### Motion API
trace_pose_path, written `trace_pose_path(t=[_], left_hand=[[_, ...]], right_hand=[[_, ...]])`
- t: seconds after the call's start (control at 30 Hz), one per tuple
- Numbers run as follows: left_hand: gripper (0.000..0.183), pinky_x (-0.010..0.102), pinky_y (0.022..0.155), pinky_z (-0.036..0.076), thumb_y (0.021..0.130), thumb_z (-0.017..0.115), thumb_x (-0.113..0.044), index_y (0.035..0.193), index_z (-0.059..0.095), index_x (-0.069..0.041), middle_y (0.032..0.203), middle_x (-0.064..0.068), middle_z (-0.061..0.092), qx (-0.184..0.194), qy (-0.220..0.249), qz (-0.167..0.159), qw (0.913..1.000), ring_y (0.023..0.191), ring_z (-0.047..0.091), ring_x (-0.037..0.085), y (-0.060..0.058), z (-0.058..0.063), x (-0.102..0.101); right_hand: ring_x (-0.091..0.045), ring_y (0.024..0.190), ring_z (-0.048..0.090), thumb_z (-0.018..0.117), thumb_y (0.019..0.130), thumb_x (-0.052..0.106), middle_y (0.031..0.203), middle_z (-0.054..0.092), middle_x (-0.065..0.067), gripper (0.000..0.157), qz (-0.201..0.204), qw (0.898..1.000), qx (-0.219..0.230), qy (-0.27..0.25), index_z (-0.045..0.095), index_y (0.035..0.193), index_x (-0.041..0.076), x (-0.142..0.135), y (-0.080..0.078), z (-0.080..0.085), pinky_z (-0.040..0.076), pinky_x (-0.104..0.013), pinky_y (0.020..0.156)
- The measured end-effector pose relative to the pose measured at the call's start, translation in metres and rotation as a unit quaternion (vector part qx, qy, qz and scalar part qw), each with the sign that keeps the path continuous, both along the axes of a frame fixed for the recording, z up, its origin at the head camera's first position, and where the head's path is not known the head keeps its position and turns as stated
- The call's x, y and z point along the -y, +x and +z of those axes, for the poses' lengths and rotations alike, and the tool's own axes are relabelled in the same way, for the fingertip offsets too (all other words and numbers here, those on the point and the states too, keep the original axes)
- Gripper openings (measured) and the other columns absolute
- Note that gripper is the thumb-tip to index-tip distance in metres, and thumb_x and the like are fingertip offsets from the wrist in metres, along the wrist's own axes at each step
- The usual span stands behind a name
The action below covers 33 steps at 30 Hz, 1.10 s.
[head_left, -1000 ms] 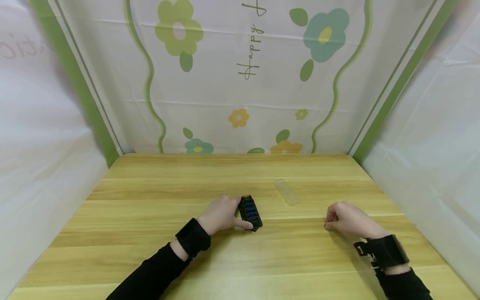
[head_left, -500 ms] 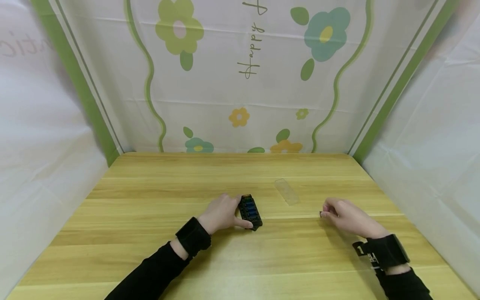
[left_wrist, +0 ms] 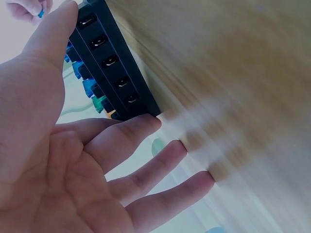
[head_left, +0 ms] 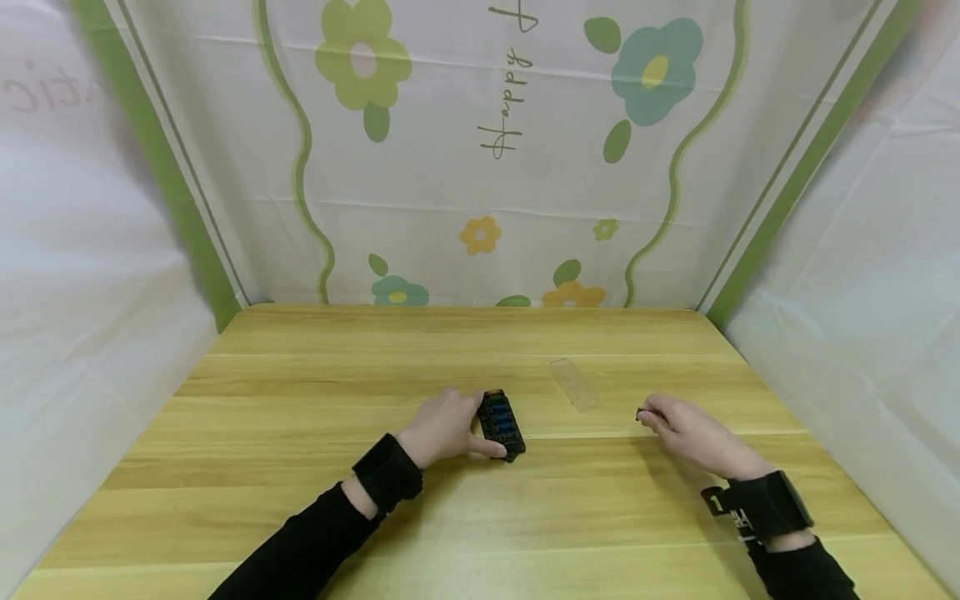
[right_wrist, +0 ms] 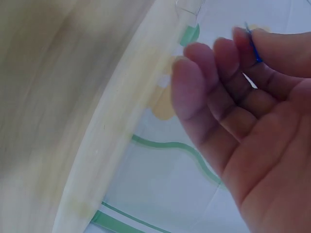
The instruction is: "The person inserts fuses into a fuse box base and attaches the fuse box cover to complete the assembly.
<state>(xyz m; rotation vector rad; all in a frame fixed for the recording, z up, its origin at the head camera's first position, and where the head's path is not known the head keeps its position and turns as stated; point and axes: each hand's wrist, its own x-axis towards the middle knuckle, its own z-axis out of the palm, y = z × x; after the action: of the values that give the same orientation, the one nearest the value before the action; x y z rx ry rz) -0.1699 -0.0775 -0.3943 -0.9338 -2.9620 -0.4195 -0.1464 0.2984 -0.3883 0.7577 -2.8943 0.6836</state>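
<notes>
A black fuse box point(head_left: 501, 423) lies on the table, left of the clear cover. My left hand point(head_left: 446, 427) holds it by its ends, thumb at the near end and fingers at the far one. In the left wrist view, slots line the side of the fuse box point(left_wrist: 109, 63), and several coloured blade fuses point(left_wrist: 88, 87) stick out of its top. Off to the right, my right hand point(head_left: 693, 433) pinches a small blue blade fuse point(right_wrist: 253, 48) between thumb and index finger, raised above the table. The fingers mostly hide that fuse in the head view.
Beyond the fuse box lies a transparent rectangular cover point(head_left: 573, 385), flat on the wooden table point(head_left: 375, 350). White cloth walls point(head_left: 450, 183) with printed flowers rise along the table's back and sides.
My right hand has lifted a little off the table and shifted slightly left, with the small fuse now showing at its fingertips. The left hand and fuse box stay put.
</notes>
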Motion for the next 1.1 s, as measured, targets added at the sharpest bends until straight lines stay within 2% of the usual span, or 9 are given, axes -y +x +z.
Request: trace_pose_path(t=[0.23, 0.57, 0.77, 0.97, 1.1], left_hand=[[0.093, 0.023, 0.056, 0.040, 0.069, 0.069, -0.068, 0.130, 0.053, 0.000, 0.072, 0.000, 0.052, -0.001, 0.000, -0.001, 1.0000, 0.061, 0.048, 0.012, -0.001, -0.002, 0.001], [0.094, 0.023, 0.055, 0.039, 0.070, 0.069, -0.068, 0.133, 0.052, 0.000, 0.069, -0.001, 0.050, 0.000, 0.003, -0.005, 1.0000, 0.059, 0.047, 0.011, -0.001, -0.001, 0.003], [0.094, 0.023, 0.054, 0.039, 0.070, 0.068, -0.068, 0.133, 0.052, 0.000, 0.069, -0.002, 0.050, 0.002, 0.004, -0.003, 1.0000, 0.059, 0.046, 0.011, -0.002, -0.001, 0.003], [0.096, 0.023, 0.054, 0.039, 0.069, 0.068, -0.069, 0.134, 0.051, -0.001, 0.070, -0.001, 0.051, 0.006, -0.001, -0.001, 1.0000, 0.059, 0.047, 0.011, -0.002, -0.001, 0.003], [0.097, 0.023, 0.055, 0.039, 0.069, 0.067, -0.070, 0.135, 0.051, -0.001, 0.074, 0.000, 0.054, 0.008, -0.003, 0.001, 1.0000, 0.061, 0.048, 0.011, -0.002, -0.002, 0.002]], right_hand=[[-0.004, 0.066, 0.045, 0.058, 0.095, 0.009, 0.079, 0.056, 0.004, 0.007, 0.005, 0.999, -0.048, 0.012, 0.063, 0.091, 0.010, 0.005, -0.001, -0.002, 0.040, -0.026, 0.061], [-0.005, 0.063, 0.042, 0.057, 0.096, 0.009, 0.074, 0.051, 0.006, 0.009, 0.014, 0.998, -0.064, -0.007, 0.062, 0.090, 0.012, 0.013, -0.001, -0.002, 0.037, -0.025, 0.058], [-0.003, 0.066, 0.045, 0.060, 0.094, 0.007, 0.080, 0.055, 0.006, 0.009, 0.030, 0.994, -0.100, -0.015, 0.064, 0.090, 0.014, 0.017, -0.002, -0.002, 0.039, -0.024, 0.059], [0.000, 0.069, 0.046, 0.067, 0.087, 0.007, 0.080, 0.051, 0.014, 0.008, 0.044, 0.988, -0.147, -0.016, 0.068, 0.089, 0.015, 0.024, -0.002, -0.004, 0.040, -0.022, 0.058], [0.001, 0.067, 0.045, 0.070, 0.084, 0.006, 0.078, 0.050, 0.014, 0.011, 0.057, 0.984, -0.166, -0.021, 0.070, 0.089, 0.017, 0.030, -0.002, -0.004, 0.039, -0.020, 0.056]])
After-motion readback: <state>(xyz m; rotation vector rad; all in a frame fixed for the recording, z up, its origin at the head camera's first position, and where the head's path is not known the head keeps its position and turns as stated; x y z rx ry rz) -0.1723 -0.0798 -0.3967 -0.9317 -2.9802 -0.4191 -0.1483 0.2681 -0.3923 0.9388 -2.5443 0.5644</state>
